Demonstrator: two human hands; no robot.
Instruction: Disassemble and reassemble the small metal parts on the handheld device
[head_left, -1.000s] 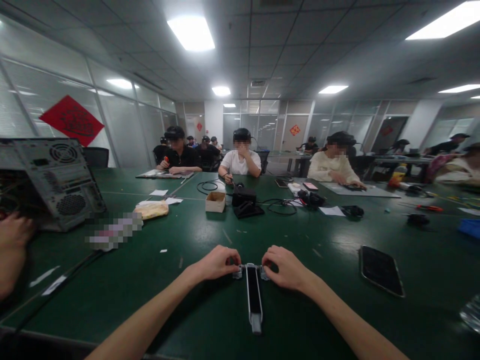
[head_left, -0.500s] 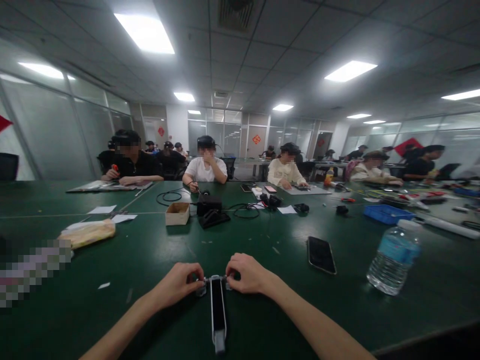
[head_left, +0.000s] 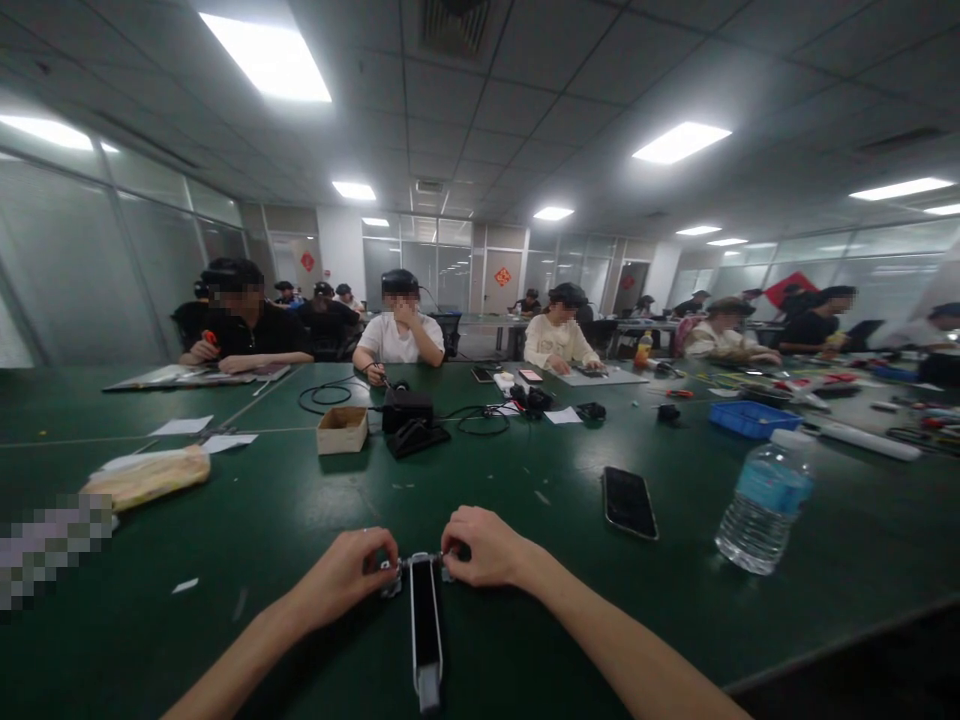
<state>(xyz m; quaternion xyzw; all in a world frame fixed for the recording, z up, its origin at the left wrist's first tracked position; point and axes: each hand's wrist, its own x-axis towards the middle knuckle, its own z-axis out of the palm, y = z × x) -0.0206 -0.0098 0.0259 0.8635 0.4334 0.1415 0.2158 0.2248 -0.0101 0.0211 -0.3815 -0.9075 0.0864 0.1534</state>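
On the green table in front of me lies a long, narrow device (head_left: 426, 625) with a black top, a pale rim and a grey block at its near end. It points away from me. My left hand (head_left: 358, 568) is closed in a pinch on a small silvery part (head_left: 390, 580) at the left of the device's far end. On the other side, my right hand (head_left: 480, 550) pinches a similar small part (head_left: 448, 574), mostly hidden by the fingers. The exact kind of these parts cannot be made out.
To the right are a black phone (head_left: 630, 502) and a water bottle (head_left: 766, 505), with a blue tray (head_left: 754, 420) behind. Ahead stand a small open box (head_left: 343, 432) and a black device with cables (head_left: 409, 415). A yellowish package (head_left: 161, 475) lies left. Several people sit across the table.
The view has turned slightly to the right, so everything appears shifted left. Both hands keep their pinch beside the device's far end, with little other visible movement.
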